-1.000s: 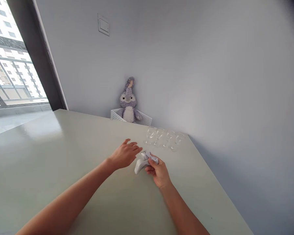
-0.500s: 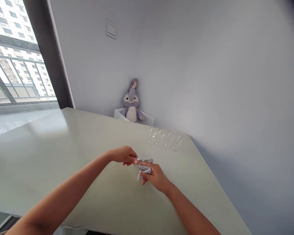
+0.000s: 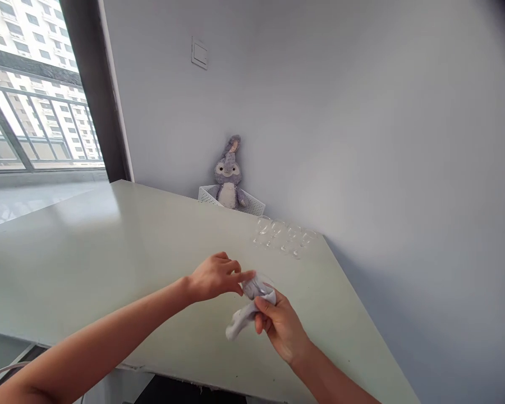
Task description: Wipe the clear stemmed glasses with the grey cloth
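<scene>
My right hand (image 3: 281, 322) is closed around a light grey cloth (image 3: 246, 315), bunched against a clear glass (image 3: 266, 279) that looks like a stemmed wine glass. One end of the cloth hangs loose to the left below the fingers. My left hand (image 3: 216, 278) reaches in from the left, its index finger stretched along the glass and the thumb beneath, seemingly gripping it. The stem and foot of this glass are hidden or too faint to make out. Farther back, several clear stemmed glasses (image 3: 293, 233) stand in a row on the pale table (image 3: 160, 235).
A white perforated basket (image 3: 256, 207) holding a grey plush rabbit (image 3: 228, 178) sits behind the table's far edge. Grey walls (image 3: 340, 112) meet in the corner, with a light switch (image 3: 200, 54) on the left one. A window (image 3: 37, 95) is at far left.
The left hand has shifted its hold, its index finger now lying over the glass. The right hand has moved slightly right and down, and more cloth hangs out. The view has shifted slightly.
</scene>
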Demonstrator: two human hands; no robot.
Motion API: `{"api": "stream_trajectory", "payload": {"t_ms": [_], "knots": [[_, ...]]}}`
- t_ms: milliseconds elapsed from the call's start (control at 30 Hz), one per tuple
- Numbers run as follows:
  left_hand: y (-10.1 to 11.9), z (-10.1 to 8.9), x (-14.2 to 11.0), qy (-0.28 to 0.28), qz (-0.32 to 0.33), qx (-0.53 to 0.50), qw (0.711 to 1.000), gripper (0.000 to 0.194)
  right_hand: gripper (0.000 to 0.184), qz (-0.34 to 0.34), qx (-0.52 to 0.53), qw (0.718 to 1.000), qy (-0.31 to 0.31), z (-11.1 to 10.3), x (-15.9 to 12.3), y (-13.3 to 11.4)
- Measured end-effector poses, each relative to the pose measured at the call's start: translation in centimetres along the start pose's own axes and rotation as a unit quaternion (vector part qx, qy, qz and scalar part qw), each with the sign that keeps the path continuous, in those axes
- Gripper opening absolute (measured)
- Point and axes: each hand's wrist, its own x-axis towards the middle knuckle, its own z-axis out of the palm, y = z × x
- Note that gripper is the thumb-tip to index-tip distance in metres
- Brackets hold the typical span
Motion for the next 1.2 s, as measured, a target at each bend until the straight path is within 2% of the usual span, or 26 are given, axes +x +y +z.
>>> {"api": "stream_trajectory", "payload": {"t_ms": [67,100,167,233,267,300,333,367,400,433,467,500,533,600,667,733,800,867,933,1000,1067,1133,1200], "knots": [[-0.2,-0.5,-0.1,-0.030,-0.064,-0.139,0.988,0.049,0.038,-0.071,-0.142,0.987,-0.028,0.2,-0.9,-0.2],[-0.3,-0.9,-0.2,-0.072,-0.092,-0.224,0.968,0.052,0.036,-0.114,-0.223,0.966,-0.060,0.2,-1.2,-0.4],[-0.4,-1.6,-0.4,-0.201,-0.121,-0.381,0.894,0.056,0.031,-0.208,-0.374,0.890,-0.156,0.1,-1.8,-1.0],[-0.4,-2.4,-0.7,-0.321,-0.122,-0.463,0.817,0.060,0.037,-0.289,-0.468,0.800,-0.240,-0.1,-2.0,-1.5],[-0.4,-2.8,-0.8,-0.354,-0.117,-0.469,0.801,0.061,0.040,-0.315,-0.490,0.770,-0.260,-0.2,-2.0,-1.6],[-0.2,-3.2,-0.9,-0.356,-0.115,-0.452,0.810,0.059,0.041,-0.324,-0.495,0.761,-0.267,-0.3,-1.9,-1.7],[0.1,-3.4,-1.0,-0.324,-0.116,-0.410,0.845,0.055,0.039,-0.317,-0.482,0.775,-0.257,-0.5,-1.7,-1.6],[0.5,-3.7,-1.1,-0.262,-0.122,-0.341,0.895,0.049,0.036,-0.293,-0.448,0.812,-0.232,-0.6,-1.3,-1.5],[1.0,-3.8,-1.2,-0.181,-0.126,-0.247,0.944,0.043,0.032,-0.256,-0.393,0.862,-0.193,-0.8,-0.9,-1.3],[1.6,-3.8,-1.3,-0.094,-0.122,-0.140,0.978,0.037,0.028,-0.209,-0.315,0.914,-0.147,-0.8,-0.4,-1.2],[2.2,-3.7,-1.4,-0.019,-0.110,-0.034,0.993,0.033,0.027,-0.156,-0.221,0.958,-0.099,-0.8,0.1,-1.1],[2.8,-3.5,-1.5,0.033,-0.091,0.060,0.994,0.034,0.025,-0.104,-0.122,0.985,-0.059,-0.7,0.5,-1.0],[3.2,-3.3,-1.6,0.059,-0.067,0.136,0.987,0.037,0.024,-0.059,-0.029,0.997,-0.030,-0.5,0.7,-1.0],[3.7,-2.9,-1.7,0.084,-0.027,0.237,0.968,0.042,0.022,0.003,0.114,0.993,-0.007,0.2,0.9,-1.1],[3.5,-2.8,-1.8,0.119,0.001,0.287,0.950,0.040,0.021,0.032,0.201,0.979,-0.004,1.1,0.5,-1.3],[2.9,-3.1,-1.6,0.147,0.039,0.299,0.942,0.036,0.020,0.034,0.239,0.970,-0.011,1.9,-0.1,-1.4],[1.8,-3.6,-1.3,0.150,0.078,0.286,0.943,0.032,0.019,0.018,0.227,0.973,-0.025,2.4,-0.3,-1.4],[0.5,-4.1,-0.8,0.120,0.097,0.254,0.955,0.029,0.018,-0.010,0.158,0.987,-0.040,2.5,0.0,-1.4],[-0.9,-4.3,-0.3,0.084,0.084,0.204,0.972,0.027,0.023,-0.049,0.043,0.997,-0.042,2.2,1.0,-1.2],[-2.4,-4.2,0.4,0.045,0.040,0.132,0.989,0.027,0.036,-0.095,-0.084,0.991,-0.037,1.5,2.5,-1.1],[-3.7,-4.1,0.9,-0.001,-0.033,0.036,0.999,0.029,0.041,-0.137,-0.193,0.970,-0.047,0.7,4.3,-1.0],[-4.8,-4.1,1.3,-0.062,-0.118,-0.082,0.988,0.032,0.039,-0.167,-0.270,0.945,-0.080,-0.2,5.8,-1.2],[-5.6,-4.3,1.5,-0.125,-0.178,-0.211,0.953,0.035,0.037,-0.189,-0.323,0.919,-0.127,-0.9,6.8,-1.6]]}}
